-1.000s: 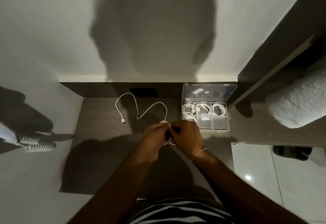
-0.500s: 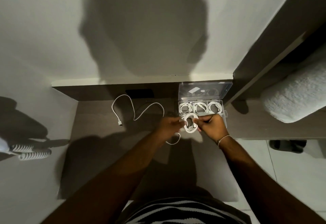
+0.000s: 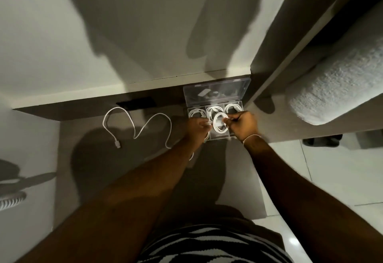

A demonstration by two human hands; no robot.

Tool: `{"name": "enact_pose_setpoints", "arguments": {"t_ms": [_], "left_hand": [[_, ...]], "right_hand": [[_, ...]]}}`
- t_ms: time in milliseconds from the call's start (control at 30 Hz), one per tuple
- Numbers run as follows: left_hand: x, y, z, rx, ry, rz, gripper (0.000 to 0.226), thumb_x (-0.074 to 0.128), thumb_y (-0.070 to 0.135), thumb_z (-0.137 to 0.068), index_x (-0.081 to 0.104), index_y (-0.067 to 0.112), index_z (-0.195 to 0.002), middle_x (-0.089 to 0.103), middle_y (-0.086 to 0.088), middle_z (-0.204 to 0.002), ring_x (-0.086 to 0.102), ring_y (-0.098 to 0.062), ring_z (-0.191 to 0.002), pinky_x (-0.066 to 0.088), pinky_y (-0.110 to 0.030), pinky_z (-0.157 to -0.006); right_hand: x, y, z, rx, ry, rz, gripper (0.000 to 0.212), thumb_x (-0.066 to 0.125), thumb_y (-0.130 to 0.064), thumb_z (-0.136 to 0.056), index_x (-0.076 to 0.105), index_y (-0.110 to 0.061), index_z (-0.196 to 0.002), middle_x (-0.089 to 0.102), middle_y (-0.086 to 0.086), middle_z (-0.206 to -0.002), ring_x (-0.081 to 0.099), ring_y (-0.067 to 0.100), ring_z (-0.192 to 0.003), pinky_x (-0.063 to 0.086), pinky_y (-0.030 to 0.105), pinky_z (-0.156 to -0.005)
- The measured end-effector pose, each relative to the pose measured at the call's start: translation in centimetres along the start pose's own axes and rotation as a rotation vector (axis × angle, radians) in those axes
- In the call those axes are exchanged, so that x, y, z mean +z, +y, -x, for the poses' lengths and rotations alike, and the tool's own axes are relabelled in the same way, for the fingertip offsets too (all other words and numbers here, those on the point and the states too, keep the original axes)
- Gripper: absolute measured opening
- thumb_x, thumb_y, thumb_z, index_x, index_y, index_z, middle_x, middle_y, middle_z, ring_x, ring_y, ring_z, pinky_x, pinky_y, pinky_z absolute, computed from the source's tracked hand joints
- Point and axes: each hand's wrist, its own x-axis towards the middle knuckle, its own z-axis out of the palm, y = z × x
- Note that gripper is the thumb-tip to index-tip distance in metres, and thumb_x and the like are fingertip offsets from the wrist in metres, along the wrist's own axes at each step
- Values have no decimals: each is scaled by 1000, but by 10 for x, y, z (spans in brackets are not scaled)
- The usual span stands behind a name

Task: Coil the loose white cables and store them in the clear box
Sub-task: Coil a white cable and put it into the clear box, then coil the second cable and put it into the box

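- Since the earlier frame both hands have carried the coiled white cable (image 3: 220,123) further up the frame, from just in front of the clear box (image 3: 215,115) to over its near row of compartments.
- The left hand (image 3: 198,127) pinches the coil's left side; the right hand (image 3: 241,124) pinches its right side, so both are closed on the same coil.
- The coil sits over the middle of the box, right of centre in the frame; whether it touches the compartment floor cannot be told.
- Three coiled cables (image 3: 214,110) already fill the far row of compartments, under the raised clear lid (image 3: 217,90).
- A loose white cable (image 3: 136,126) still snakes across the dark worktop (image 3: 87,134), left of the box, its plug end towards the lower left.
- A thin bracelet (image 3: 250,137) circles the right wrist.
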Motion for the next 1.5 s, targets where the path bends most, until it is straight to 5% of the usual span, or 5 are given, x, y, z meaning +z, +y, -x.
{"name": "enact_pose_setpoints", "arguments": {"t_ms": [167, 467, 967, 1167, 1500], "left_hand": [[2, -9, -4, 166, -64, -283, 42, 66, -2, -94, 63, 4, -135, 71, -19, -112, 68, -29, -101, 55, -39, -95], [1, -20, -1, 370, -79, -827, 50, 49, 27, -106, 42, 26, -155, 52, -7, -154, 48, -28, -139, 43, -46, -111], [13, -29, 5, 448, -62, -1168, 45, 42, 34, -105, 47, 21, -147, 41, -6, -156, 38, -27, -144, 16, -50, -122], [18, -14, 2, 364, 17, -1202, 35, 51, 45, -97, 69, 27, -122, 65, -3, -131, 53, -28, -129, 28, -49, -112], [26, 3, -7, 179, 104, -1242, 31, 66, 51, -87, 76, 22, -91, 72, 2, -95, 59, -26, -112, 28, -48, -111]], "right_hand": [[0, 2, 3, -237, -145, 366, 21, 73, -35, -93, 84, -22, -105, 82, 11, -100, 75, 31, -96, 56, 33, -83], [12, -9, -4, -219, -157, 494, 22, 75, -28, -90, 76, -6, -96, 73, 16, -104, 71, 34, -93, 56, 37, -81], [27, 15, 16, -382, -63, 798, 33, 54, -36, -102, 72, -17, -123, 66, 8, -130, 55, 34, -130, 49, 45, -98], [31, 29, 25, -557, 183, 847, 24, 65, -28, -99, 80, -11, -108, 73, 12, -120, 66, 36, -106, 52, 43, -83], [31, 9, 15, -216, -2, 648, 17, 62, -25, -99, 76, -17, -103, 77, 11, -97, 74, 33, -91, 56, 38, -86]]}}
